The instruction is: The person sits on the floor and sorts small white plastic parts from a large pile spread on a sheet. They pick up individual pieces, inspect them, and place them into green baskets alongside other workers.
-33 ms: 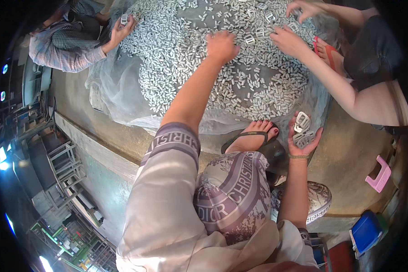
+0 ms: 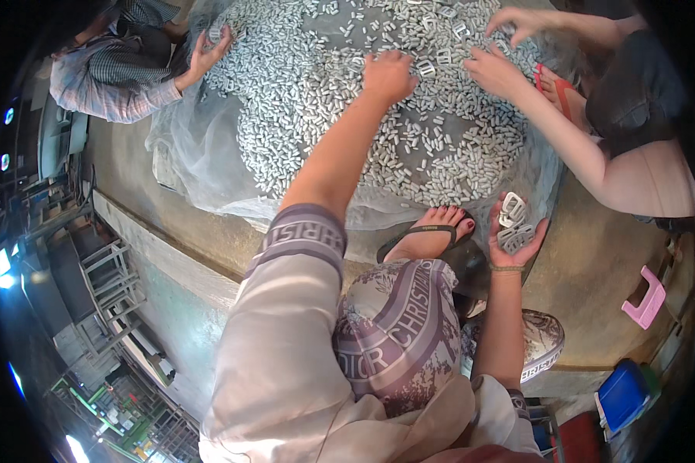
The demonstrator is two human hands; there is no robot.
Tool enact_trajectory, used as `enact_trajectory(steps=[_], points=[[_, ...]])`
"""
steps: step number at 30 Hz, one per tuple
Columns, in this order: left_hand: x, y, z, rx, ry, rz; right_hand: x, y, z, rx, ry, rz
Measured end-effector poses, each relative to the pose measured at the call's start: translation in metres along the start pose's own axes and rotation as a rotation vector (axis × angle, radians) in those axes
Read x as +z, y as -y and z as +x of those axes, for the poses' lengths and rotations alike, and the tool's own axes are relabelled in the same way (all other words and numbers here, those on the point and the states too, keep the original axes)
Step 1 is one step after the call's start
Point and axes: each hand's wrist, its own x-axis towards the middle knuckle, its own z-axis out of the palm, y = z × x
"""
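A broad pile of small silvery cylindrical pieces (image 2: 286,116) covers a sheet of clear plastic. My left hand (image 2: 388,77) reaches over it palm down, fingers apart and resting among the pieces, with no held thing visible. Close to its thumb side lie flat metal strap buckles (image 2: 425,68), each with slots. Palm up beyond my knee, my right hand (image 2: 519,248) cups a small stack of such buckles (image 2: 515,231), the fingers curled round them. The pieces directly under my left fingertips are hidden.
A co-worker's hand (image 2: 207,54) at the left holds up a blurred buckle. Another person's two hands (image 2: 493,71) work over the pile at the right. My sandalled foot (image 2: 432,231) stands at the plastic sheet's edge. A pink stool (image 2: 645,297) and a blue bin (image 2: 624,395) are at the right.
My left hand has shifted slightly right, closer to the loose buckles. My right hand keeps its stack nearly still. The left co-worker's buckle has turned and blurred.
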Motion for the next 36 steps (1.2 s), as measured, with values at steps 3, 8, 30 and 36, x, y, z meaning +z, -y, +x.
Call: enact_trajectory(steps=[3, 8, 30, 36], points=[[0.026, -0.042, 0.007, -0.087, -0.209, -0.029, 0.002, -0.008, 0.001, 0.021, -0.032, -0.056], [0.004, -0.068, 0.003, -0.016, 0.317, -0.004, 0.005, -0.01, 0.004, 0.06, -0.027, -0.093], [0.026, -0.033, -0.031, 0.098, 0.079, -0.171, 0.004, -0.009, 0.008, 0.06, -0.096, -0.121], [0.02, -0.035, -0.026, 0.179, 0.378, -0.201, -0.006, -0.006, 0.003, 0.017, -0.131, -0.154]])
